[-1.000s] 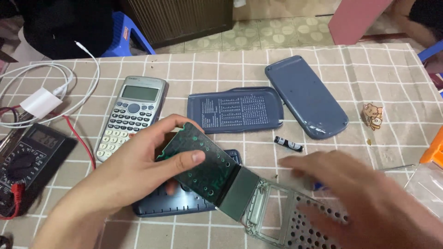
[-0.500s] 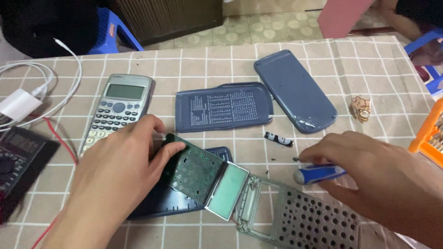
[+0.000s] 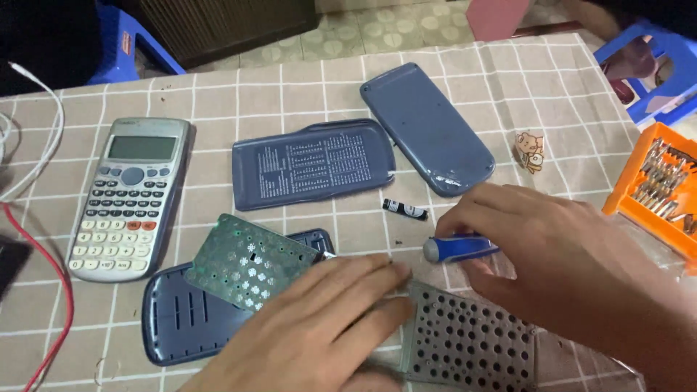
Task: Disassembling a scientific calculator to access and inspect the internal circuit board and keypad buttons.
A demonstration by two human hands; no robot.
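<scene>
Gripping a blue-handled screwdriver (image 3: 459,248) in my right hand (image 3: 552,268) over an opened calculator.
My fingers close around the screwdriver handle; my left hand (image 3: 327,327) lies flat, fingers together, on the green circuit board (image 3: 250,261) and perforated key frame (image 3: 472,341), near centre. A slip could scratch the board, I judge, and the one loose battery (image 3: 405,209) could roll away. I count one whole calculator (image 3: 131,196) left and three blue covers; the orange bit case (image 3: 657,189) sits right.
</scene>
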